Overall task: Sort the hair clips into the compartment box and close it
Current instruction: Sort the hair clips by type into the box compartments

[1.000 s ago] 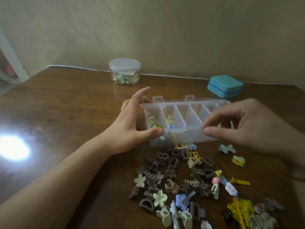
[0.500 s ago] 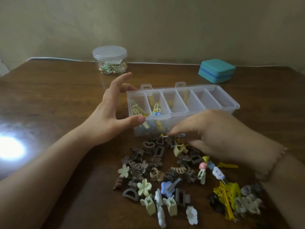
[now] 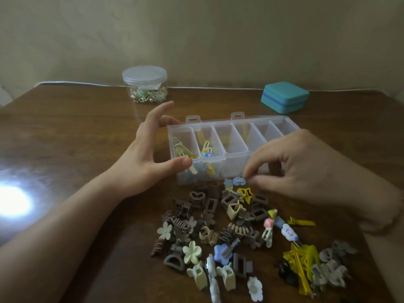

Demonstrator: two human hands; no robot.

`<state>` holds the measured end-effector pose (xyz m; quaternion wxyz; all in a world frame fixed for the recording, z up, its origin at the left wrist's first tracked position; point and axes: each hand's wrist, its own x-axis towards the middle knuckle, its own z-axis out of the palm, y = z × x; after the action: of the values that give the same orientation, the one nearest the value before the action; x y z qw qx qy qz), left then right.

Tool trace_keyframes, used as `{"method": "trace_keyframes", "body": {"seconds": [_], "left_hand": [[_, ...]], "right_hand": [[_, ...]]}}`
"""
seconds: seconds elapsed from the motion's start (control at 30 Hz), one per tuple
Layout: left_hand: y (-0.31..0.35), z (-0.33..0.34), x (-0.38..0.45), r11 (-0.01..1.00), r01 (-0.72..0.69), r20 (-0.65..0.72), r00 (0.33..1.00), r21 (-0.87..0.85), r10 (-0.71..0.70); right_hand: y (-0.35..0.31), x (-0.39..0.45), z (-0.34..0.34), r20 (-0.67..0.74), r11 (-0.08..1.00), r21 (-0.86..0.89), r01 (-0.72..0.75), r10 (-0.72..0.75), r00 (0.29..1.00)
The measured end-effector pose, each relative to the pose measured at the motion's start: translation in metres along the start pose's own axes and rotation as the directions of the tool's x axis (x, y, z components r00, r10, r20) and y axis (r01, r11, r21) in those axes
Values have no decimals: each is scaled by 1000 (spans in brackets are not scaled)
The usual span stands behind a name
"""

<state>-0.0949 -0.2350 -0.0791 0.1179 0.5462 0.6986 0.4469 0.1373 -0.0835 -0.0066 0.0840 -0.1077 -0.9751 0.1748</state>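
Note:
A clear compartment box (image 3: 231, 125) stands open on the brown table, with yellow clips in its two leftmost compartments. My left hand (image 3: 144, 158) holds the box's left end, thumb on the front wall and fingers at the back corner. My right hand (image 3: 306, 167) reaches down in front of the box, and its fingertips pinch a small blue clip (image 3: 238, 181) at the top of the pile. A heap of several brown, cream, blue and yellow hair clips (image 3: 229, 232) lies in front of the box.
A clear round jar (image 3: 144, 84) with small trinkets stands at the back left. A teal square case (image 3: 284, 97) sits at the back right. A bright light reflection (image 3: 11, 202) glares on the table at the left. The wall runs behind the table.
My right hand has dropped from the box's front rim to the pile and closed its fingertips on the small blue clip. My left hand keeps hold of the box.

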Motion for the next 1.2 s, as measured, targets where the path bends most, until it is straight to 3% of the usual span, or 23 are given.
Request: {"method": "trace_keyframes", "body": {"seconds": [0.07,0.2,0.3,0.57,0.67,0.73,0.8,0.87,0.93,1.07,1.13,1.2], "left_hand": [[0,0,0,1000,-1,2,1000,-1,1],[0,0,0,1000,0,4,1000,-4,0],[0,0,0,1000,0,6,1000,-5,0],[0,-1,0,1000,7,10,1000,-10,-7],[0,-1,0,1000,5,13,1000,-13,-5],[0,-1,1,1000,4,15,1000,-17,-4],[0,0,1,1000,4,16,1000,-18,-4],[0,0,1,1000,3,17,1000,-17,-3],[0,0,1,1000,3,15,1000,-16,-2],[0,-2,0,1000,4,16,1000,-10,-3],[0,-2,1,1000,4,17,1000,-7,-4],[-1,-1,1,1000,3,16,1000,-7,-3]], "right_hand": [[0,0,-2,-17,998,56,-19,20,1000],[-2,1,10,96,973,-230,-10,33,995],[-7,2,15,137,955,-296,24,18,990],[-1,5,19,80,956,-285,65,-45,996],[5,2,5,56,992,-117,37,-31,998],[3,-1,-4,-34,992,117,49,-45,998],[0,1,-5,-218,954,291,70,-5,976],[0,9,1,-373,959,278,60,51,926],[0,16,10,-404,992,128,19,34,914],[0,10,8,-344,999,10,53,-47,938],[-4,4,4,-187,999,-7,36,-36,982],[-7,1,4,-25,988,-146,-55,51,998]]}}
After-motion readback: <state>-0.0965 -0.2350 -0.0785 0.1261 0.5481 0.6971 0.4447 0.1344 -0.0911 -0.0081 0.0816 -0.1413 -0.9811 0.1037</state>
